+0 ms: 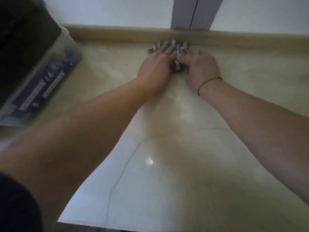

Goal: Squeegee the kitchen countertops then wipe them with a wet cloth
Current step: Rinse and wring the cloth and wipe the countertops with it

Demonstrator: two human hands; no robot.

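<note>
Both hands rest on a crumpled cloth [173, 47] at the back of the bench [167, 164], against its raised rear lip. The left hand [156, 67] lies flat with straight fingers pressing it; the right hand [199, 69] curls its fingers on the cloth's near edge. A blue packet [41, 84] at left carries print too blurred to read. A dark object [21, 39] above it is cut off.

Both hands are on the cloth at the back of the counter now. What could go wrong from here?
1. The cloth, pressed by the left hand and right hand, is bunched, so it may wipe only a narrow strip and miss the seam under the backsplash ledge.
2. A sweep to the left could knock the plastic container.
3. The glossy countertop looks slick; outstretched hands could slip.
</note>
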